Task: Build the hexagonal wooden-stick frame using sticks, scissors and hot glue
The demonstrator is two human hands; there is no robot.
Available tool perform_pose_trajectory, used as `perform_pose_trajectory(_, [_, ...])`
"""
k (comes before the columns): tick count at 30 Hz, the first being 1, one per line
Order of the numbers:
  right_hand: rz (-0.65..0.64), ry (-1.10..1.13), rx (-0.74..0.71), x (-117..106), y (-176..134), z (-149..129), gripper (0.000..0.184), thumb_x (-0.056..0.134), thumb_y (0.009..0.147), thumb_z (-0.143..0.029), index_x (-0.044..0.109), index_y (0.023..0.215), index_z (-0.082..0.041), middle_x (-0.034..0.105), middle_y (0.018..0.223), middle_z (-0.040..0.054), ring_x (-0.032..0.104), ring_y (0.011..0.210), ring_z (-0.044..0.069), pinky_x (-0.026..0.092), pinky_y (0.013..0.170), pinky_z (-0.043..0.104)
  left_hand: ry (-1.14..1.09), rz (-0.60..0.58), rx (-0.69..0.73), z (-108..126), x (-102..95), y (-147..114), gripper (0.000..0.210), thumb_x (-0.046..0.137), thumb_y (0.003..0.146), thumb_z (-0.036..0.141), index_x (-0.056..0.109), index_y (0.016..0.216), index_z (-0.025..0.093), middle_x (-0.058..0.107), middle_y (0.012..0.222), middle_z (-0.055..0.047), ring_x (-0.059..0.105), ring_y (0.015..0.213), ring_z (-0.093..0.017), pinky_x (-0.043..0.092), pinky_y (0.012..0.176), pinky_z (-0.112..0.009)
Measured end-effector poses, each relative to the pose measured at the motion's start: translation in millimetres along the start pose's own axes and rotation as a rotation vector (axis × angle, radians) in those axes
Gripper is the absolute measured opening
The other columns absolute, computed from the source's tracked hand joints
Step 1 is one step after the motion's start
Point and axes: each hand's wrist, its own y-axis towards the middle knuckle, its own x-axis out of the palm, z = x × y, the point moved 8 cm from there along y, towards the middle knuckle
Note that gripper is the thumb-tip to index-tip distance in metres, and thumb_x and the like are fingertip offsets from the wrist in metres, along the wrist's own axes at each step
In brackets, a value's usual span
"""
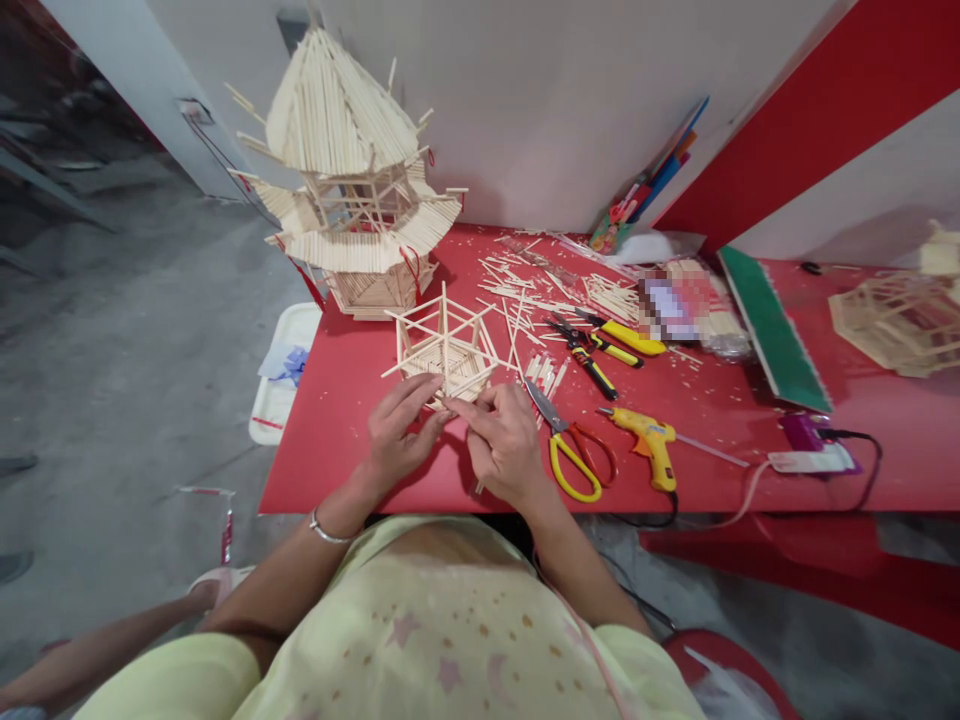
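Observation:
A small six-sided frame of thin wooden sticks [444,325] stands on the red tabletop in front of me, with sticks meeting at a point in its middle. My left hand [403,425] is closed at the frame's near corner, thumb and fingertips pinching there. From the other side my right hand [504,437] reaches the same corner with its index finger, the other fingers curled. A short end of a wooden stick [479,488] pokes out beneath the right hand. The exact contact between the fingertips is partly hidden.
A stick pagoda [356,180] stands behind left. Loose sticks [525,290] and pliers [585,355] lie behind right. Scissors [574,455] and a yellow glue gun [649,440] are at right, near a power strip [814,460] and green board [776,330]. Another person's arm [112,640] shows lower left.

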Motion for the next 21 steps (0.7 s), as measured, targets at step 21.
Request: perform_pose_trajectory(21, [0.014,0.027,0.001,9,-6,5,0.049,0.054,0.091,-0.012,0.073,0.134,-0.029,0.058,0.094,0.006,0.054,0.092,0.022,0.047,0.085,0.039,0.095,0.116,0.005,-1,-13.7,-6,0.031,0.065,0.097,0.019,0.069,0.127,0.024,0.07,0.127,-0.014,0.071,0.112,-0.024,0.064,0.086,-0.039])
